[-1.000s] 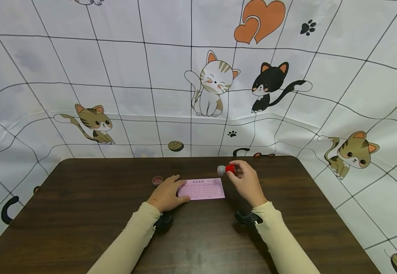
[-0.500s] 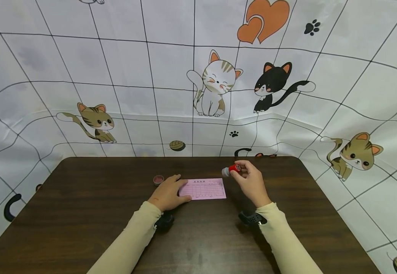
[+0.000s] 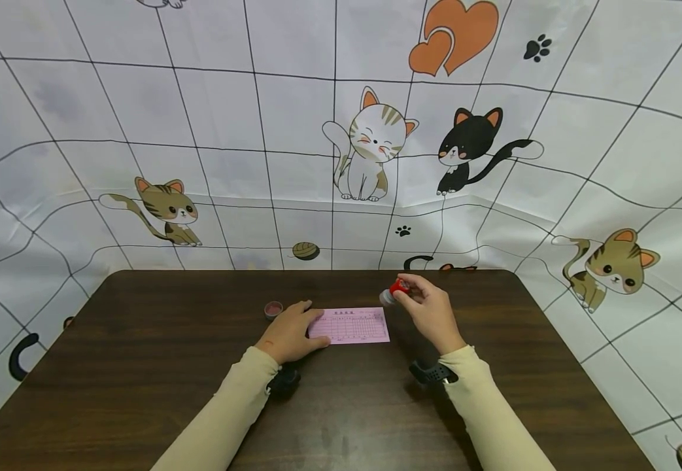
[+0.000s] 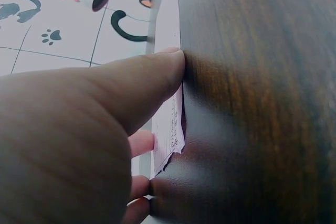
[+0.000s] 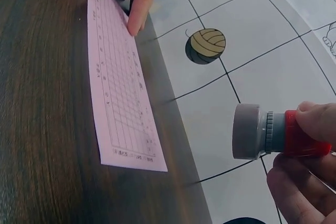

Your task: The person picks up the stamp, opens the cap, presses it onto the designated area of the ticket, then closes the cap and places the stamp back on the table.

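Note:
A pink printed form [image 3: 354,326] lies on the dark wooden table [image 3: 199,366]. On its left end rests my left hand [image 3: 290,332], the thumb [image 4: 157,74] and fingertips pressing near its torn edge. My right hand [image 3: 431,314] pinches the red handle of a round stamp [image 5: 262,132] between thumb and fingers. In the head view the stamp is held above the table, just past the form's far right corner, its grey end tilted down and left. Part of the red handle is hidden behind the fingers.
A small round container [image 3: 272,310] with a reddish inside stands just beyond my left fingers. The table's far edge runs close behind both hands, against a white cloth [image 3: 229,170] printed with cats and grid lines.
The stamp has tipped in my right hand so its grey end points further down. My left hand stays on the form. The head view has shifted slightly.

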Demonstrator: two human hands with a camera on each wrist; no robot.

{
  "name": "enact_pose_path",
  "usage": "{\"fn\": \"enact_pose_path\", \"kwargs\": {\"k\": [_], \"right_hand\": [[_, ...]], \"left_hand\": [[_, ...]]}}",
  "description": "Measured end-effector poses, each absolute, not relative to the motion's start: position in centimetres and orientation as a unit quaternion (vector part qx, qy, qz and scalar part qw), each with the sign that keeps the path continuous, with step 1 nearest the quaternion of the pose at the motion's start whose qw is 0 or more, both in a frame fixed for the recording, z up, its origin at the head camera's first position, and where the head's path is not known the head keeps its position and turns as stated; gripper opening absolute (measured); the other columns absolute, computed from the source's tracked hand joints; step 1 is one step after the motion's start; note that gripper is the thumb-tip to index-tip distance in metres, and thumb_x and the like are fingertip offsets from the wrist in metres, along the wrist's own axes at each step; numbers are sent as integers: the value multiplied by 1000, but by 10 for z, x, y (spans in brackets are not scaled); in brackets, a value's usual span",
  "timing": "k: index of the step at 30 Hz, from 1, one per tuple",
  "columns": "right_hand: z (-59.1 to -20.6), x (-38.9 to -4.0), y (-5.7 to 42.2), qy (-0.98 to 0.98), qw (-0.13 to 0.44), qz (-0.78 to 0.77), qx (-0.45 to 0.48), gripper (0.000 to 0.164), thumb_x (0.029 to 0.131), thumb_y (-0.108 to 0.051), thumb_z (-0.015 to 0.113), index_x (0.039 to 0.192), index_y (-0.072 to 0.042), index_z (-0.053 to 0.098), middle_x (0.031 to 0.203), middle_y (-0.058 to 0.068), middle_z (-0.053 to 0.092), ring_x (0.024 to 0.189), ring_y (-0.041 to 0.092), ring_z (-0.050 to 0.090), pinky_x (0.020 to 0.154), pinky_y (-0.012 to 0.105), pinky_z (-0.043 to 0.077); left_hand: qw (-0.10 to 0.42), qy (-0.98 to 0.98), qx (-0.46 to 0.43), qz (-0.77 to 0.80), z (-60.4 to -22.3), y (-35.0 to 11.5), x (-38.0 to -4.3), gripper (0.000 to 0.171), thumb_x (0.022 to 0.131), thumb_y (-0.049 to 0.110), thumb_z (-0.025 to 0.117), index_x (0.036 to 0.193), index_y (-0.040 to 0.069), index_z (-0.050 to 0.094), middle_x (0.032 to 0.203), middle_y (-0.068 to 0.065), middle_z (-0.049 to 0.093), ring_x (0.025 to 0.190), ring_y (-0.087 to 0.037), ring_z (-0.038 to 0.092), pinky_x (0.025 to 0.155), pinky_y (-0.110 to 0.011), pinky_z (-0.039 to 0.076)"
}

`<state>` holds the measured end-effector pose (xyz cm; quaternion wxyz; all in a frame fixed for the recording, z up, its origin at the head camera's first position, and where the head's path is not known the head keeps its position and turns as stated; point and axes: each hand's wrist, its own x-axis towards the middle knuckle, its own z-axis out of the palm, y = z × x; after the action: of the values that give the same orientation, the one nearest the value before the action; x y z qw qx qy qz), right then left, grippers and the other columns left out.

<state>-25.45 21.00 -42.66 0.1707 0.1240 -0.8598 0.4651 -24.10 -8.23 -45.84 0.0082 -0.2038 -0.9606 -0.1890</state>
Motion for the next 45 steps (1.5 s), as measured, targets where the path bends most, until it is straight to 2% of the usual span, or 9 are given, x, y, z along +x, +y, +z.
{"fn": "enact_pose_path", "kwargs": {"k": [14,23,31,45], "right_hand": [[-420,-251,198,-863,177,443,165,37,83,-14,74,118,-12,64,109,6,66,91,15,67,78,29,55],[-421,-248,193,-886,143,402,183,34,84,-17,73,117,-17,65,107,1,66,85,11,63,73,26,54],[-425,-245,190,-893,128,384,198,32,83,-15,74,114,-16,66,104,0,66,86,12,63,75,31,55],[-433,-245,187,-894,102,393,189,34,79,-15,78,111,-15,68,101,-5,65,85,9,61,75,28,54]], "left_hand": [[12,-962,-201,-185,-458,-82,-241,68,81,51,69,134,12,55,144,-18,42,133,-35,38,107,-50,33],[12,-962,-201,-185,-459,-83,-241,67,81,51,69,134,13,55,144,-17,42,133,-35,38,106,-50,33],[12,-961,-204,-185,-460,-83,-242,67,81,51,69,134,13,55,143,-18,43,132,-35,39,106,-50,33],[14,-962,-207,-178,-460,-84,-244,68,81,52,68,135,13,54,144,-18,42,132,-35,39,106,-50,33]]}}
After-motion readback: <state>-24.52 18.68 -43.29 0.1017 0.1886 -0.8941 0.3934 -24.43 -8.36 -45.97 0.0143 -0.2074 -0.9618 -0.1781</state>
